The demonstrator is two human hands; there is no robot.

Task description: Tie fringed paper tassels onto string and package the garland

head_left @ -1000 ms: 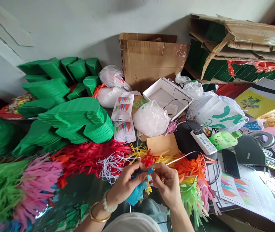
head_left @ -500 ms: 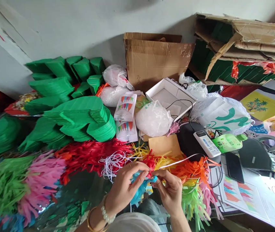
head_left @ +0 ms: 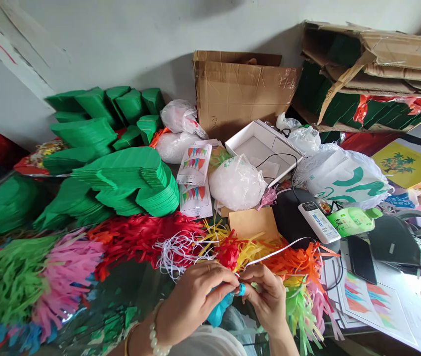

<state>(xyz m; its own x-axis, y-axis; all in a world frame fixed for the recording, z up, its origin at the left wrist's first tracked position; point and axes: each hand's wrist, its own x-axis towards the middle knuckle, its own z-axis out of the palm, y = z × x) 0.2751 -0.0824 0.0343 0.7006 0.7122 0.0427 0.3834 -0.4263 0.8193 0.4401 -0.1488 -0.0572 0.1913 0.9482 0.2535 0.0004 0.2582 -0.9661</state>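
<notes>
My left hand (head_left: pixel 201 291), with a beaded bracelet at the wrist, is closed in a pinch on a blue paper tassel (head_left: pixel 219 310). Its fringe hangs below the fingers. From the other side, my right hand (head_left: pixel 268 299) pinches the tassel's narrow twisted blue top (head_left: pixel 241 289). A white string (head_left: pixel 270 255) runs from between my hands toward the right; which fingers press on it is hidden. Just beyond my fingertips lie a red tassel (head_left: pixel 228 251) and yellow paper strips (head_left: pixel 251 249). Left of them is a tangle of white string (head_left: pixel 175 251).
Stacks of green cut-outs (head_left: pixel 121 168) fill the back left. Pink fringe (head_left: pixel 65 277) and red fringe (head_left: pixel 136 242) lie in front. A white box (head_left: pixel 270 133), plastic bag (head_left: pixel 236 183), green bottle (head_left: pixel 353 221) and phone (head_left: pixel 361 259) stand or lie at centre and right.
Both hands have shifted slightly lower, toward my body, with the blue tassel. My left hand has turned, its back now more toward the camera, and the red tassel is more exposed.
</notes>
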